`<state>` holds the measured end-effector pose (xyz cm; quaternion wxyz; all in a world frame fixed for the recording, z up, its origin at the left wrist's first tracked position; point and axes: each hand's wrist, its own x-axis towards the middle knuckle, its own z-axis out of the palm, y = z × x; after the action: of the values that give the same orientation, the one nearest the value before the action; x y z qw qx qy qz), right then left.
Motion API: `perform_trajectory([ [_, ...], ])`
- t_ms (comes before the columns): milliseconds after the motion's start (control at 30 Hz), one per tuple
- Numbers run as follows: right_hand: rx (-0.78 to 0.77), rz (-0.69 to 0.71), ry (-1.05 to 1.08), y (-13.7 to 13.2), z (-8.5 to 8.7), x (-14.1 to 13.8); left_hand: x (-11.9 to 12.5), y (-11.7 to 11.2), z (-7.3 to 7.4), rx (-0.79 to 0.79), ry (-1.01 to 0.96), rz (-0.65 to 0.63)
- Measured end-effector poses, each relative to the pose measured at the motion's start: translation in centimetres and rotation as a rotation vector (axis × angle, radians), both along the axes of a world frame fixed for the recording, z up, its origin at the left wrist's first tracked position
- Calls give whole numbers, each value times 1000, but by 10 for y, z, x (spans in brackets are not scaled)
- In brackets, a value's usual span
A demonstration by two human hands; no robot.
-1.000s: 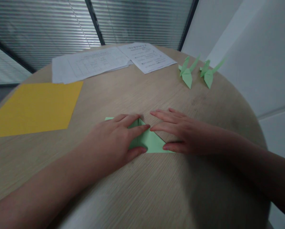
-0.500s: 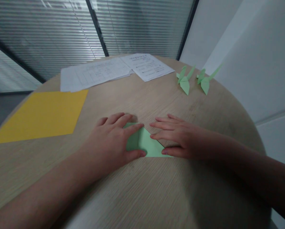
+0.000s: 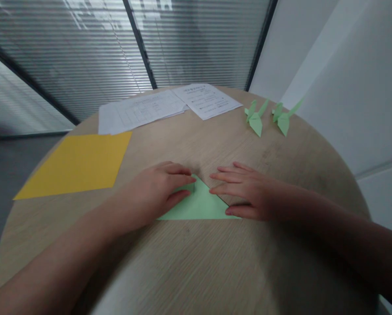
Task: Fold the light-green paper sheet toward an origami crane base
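A light green paper (image 3: 201, 205), folded into a flat triangle, lies on the round wooden table (image 3: 215, 271) in front of me. My left hand (image 3: 156, 192) rests on the triangle's left slope, fingers stretched flat and pressing near the tip. My right hand (image 3: 245, 190) lies flat on the right slope, fingers together and pointing left toward the tip, thumb along the lower right corner. The fingertips of both hands almost meet at the top point. Neither hand grips anything.
A yellow paper square (image 3: 78, 164) lies at the left. White printed sheets (image 3: 156, 107) lie at the far edge. Two folded green paper cranes (image 3: 257, 118) (image 3: 283, 117) stand at the far right. Blinds and a white wall stand behind the table.
My left hand slid left and back off the middle, so the left half of the green paper now lies flat as a full triangle. The view shifted slightly.
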<state>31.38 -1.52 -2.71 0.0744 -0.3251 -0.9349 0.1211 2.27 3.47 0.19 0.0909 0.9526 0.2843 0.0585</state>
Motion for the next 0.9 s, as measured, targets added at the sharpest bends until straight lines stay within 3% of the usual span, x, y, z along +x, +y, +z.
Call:
perform_trajectory([
  [167,-12,-8,0,0,3,0,12,-9,-1,-48,-35,-121],
  [633,-162,35,-20,0,15,7,12,-12,-3,-107,-27,16],
  [900,-170,64,-27,3,11,12,16,-13,-5,-57,-13,42],
])
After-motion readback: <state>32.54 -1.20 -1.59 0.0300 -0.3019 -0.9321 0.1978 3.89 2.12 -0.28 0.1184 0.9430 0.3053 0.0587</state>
